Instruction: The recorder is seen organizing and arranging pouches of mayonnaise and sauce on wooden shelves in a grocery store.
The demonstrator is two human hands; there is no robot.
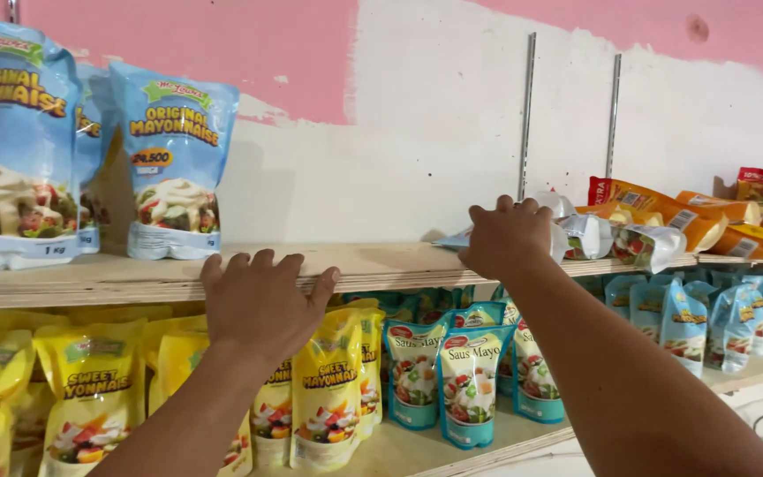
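My left hand [260,303] rests flat on the front edge of the upper wooden shelf [381,263], fingers spread over the plank. My right hand [505,237] lies farther right on the same shelf, fingers curled over a flat blue-white pouch [455,238] lying on the plank. Just right of that hand lie several white and silver pouches [615,238] on their sides. Whether my right hand grips the pouch or only touches it is unclear.
Large blue sauce pouches [174,159] stand at the shelf's left. Orange packets [682,216] lie at the right. Below stand yellow pouches [324,393] and teal pouches [470,380] on a lower shelf [399,450]. Metal wall rails [527,115] rise behind.
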